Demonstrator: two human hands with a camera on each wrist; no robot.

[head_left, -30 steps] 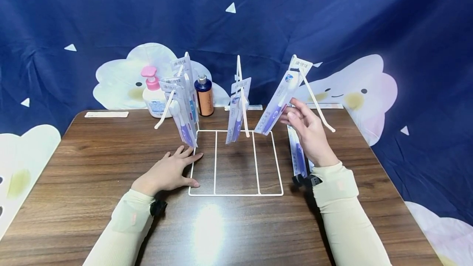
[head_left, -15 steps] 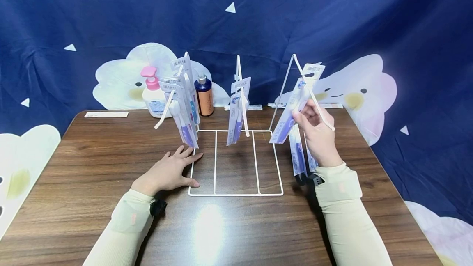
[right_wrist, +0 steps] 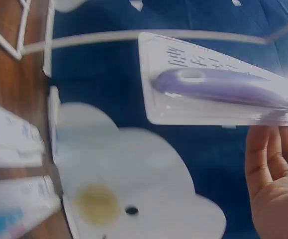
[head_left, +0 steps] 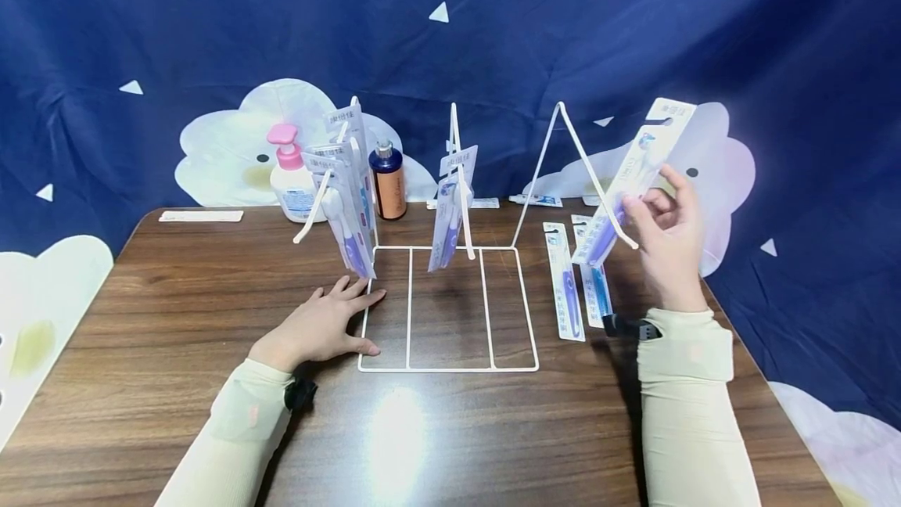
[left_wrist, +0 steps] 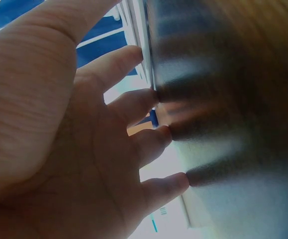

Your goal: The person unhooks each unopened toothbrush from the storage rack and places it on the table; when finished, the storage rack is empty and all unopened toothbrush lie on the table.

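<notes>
Head view: right hand [head_left: 665,237] pinches a purple toothbrush in a white blister card [head_left: 633,178], raised just right of the white wire display rack's [head_left: 450,311] right peg [head_left: 598,178]. Left hand [head_left: 320,327] lies flat, fingers straight, at the rack's left base edge. Step: card off the peg, probably mid-transfer; next move needs a steady carry.

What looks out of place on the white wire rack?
The white wire rack's right hook is bare: its purple toothbrush pack is in the right hand, and two more packs lie flat on the table.
</notes>
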